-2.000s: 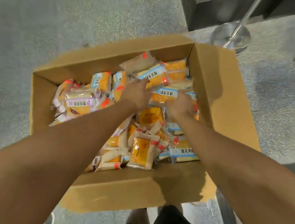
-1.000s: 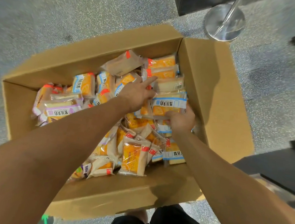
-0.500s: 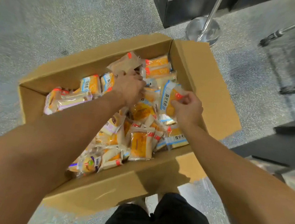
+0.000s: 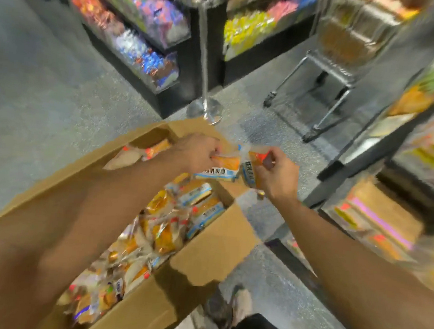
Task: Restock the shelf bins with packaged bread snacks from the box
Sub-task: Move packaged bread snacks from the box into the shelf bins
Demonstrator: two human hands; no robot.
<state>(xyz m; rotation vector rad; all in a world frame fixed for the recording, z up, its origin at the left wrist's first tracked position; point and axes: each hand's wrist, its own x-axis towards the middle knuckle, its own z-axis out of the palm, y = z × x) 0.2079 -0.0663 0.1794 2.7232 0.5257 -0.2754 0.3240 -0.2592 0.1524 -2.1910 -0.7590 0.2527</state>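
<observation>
While both arms reach forward in the head view, the left hand (image 4: 198, 152) is curled around a clear-wrapped orange bread snack packet with a blue-and-white label band (image 4: 217, 167), lifted above the far end of the open brown cardboard box (image 4: 210, 253). Right hand (image 4: 275, 173) pinches a second, similar orange packet with a red corner tab (image 4: 251, 167); the two packets touch each other between the hands. Box sits on the speckled grey floor (image 4: 47, 84) — it holds a loose heap of more orange and pale wrapped bread snacks (image 4: 163, 228), some blurred. Beyond the box stands a chrome post on a round base (image 4: 205, 108). Dark shelf bins of multicoloured wrapped sweets (image 4: 141, 31) lie behind it; a metal-framed wheeled cart (image 4: 320, 76) is near the right. At far right, shelf bins with yellow and orange packets (image 4: 430, 109) — detail smeared by motion blur.
</observation>
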